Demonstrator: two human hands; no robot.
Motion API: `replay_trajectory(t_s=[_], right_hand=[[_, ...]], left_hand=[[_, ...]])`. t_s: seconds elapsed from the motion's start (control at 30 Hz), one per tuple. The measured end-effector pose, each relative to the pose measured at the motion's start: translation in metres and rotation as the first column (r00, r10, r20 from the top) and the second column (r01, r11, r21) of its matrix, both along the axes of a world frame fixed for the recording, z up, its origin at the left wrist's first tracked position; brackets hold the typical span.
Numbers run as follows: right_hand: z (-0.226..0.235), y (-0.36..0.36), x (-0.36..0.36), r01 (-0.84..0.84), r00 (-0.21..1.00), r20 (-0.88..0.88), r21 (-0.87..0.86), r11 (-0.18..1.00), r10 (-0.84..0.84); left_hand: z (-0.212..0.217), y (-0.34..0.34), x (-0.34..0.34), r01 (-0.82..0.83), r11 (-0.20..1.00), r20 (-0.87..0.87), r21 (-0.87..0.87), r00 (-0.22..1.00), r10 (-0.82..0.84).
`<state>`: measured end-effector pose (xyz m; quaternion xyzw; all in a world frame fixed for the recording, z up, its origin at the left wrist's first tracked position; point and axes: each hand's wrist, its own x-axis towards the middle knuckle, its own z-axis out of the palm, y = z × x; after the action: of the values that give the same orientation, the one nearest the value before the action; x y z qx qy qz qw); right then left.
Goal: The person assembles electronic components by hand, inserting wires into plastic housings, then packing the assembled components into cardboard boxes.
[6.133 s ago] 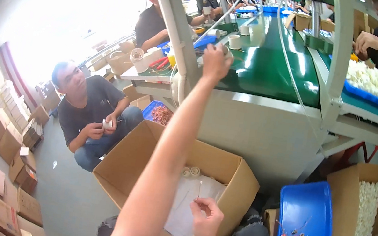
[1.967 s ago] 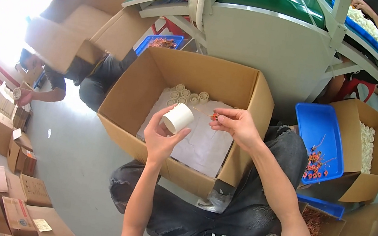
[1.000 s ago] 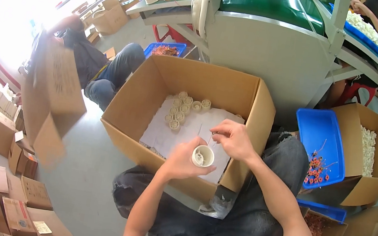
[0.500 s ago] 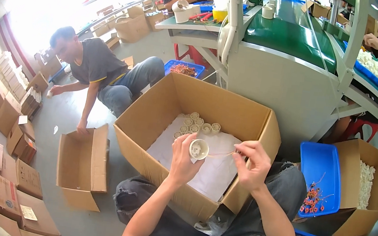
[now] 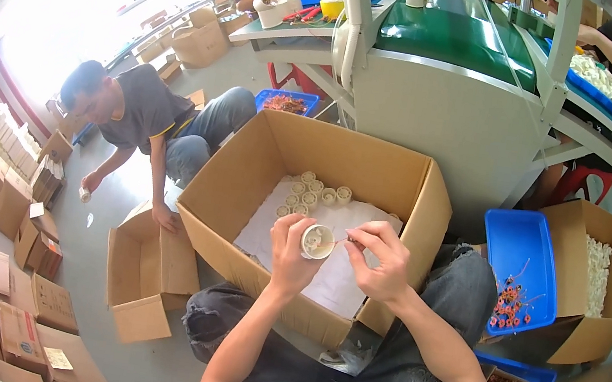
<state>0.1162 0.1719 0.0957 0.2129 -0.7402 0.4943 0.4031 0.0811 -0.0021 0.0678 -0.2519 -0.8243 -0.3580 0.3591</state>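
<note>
Sitting in left fingers (image 5: 287,229); white cup (image 5: 318,242)

No word or number can be read with certainty in this view; the marks are too small or too blurred. Some traces of print can be noticed on the cardboard boxes at the lower left. The red-striped box (image 5: 20,332) carries a red band and some printed marks on its top, but their letters are not clear. On the tan box (image 5: 55,303) just behind it there are faint dark marks, also not readable. A pale yellowish sheet (image 5: 58,358) lies on the front box (image 5: 75,368), and it seems to have fine marks, of which I cannot tell the content.
</note>
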Motion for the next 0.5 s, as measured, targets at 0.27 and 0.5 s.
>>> replay_trajectory(t_s=[0.27, 0.5], right_hand=[[-0.003, -0.005, 0.003, -0.003, 0.996, 0.093, -0.004, 1.0, 0.003], [-0.002, -0.019, 0.005, -0.031, 0.988, 0.154, 0.106, 0.994, 0.014]], left_hand=[[0.001, 0.0, 0.002, 0.014, 1.0, -0.003, -0.02, 1.0, -0.014], [0.0, 0.006, 0.003, 0.084, 0.993, -0.028, -0.083, 0.996, -0.087]])
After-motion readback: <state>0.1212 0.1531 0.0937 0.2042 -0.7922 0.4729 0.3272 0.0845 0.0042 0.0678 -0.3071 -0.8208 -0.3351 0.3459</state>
